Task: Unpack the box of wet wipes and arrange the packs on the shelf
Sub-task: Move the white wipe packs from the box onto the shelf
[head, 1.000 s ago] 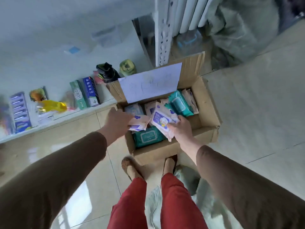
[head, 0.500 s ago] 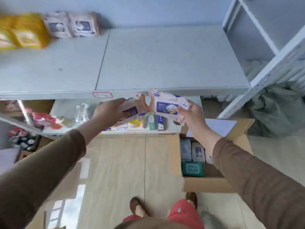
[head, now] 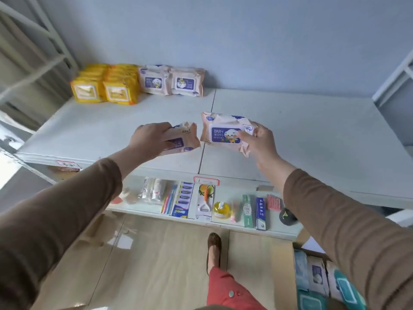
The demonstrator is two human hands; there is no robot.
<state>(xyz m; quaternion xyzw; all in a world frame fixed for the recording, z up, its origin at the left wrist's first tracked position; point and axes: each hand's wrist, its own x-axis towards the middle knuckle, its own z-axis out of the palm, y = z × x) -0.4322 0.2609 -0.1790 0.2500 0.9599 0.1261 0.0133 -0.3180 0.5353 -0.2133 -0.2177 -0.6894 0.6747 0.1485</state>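
While each hand grips a pack: grey shelf, blue wall.

Peach packs with purple labels; yellow packs, perhaps orange-trimmed.

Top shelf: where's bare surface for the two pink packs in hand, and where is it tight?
The shelf is bare along its right panel and across the front of the left panel, below the yellow packs and the two pink packs at the back left. The left hand and right hand each grip a pack. The lower shelf is crowded.
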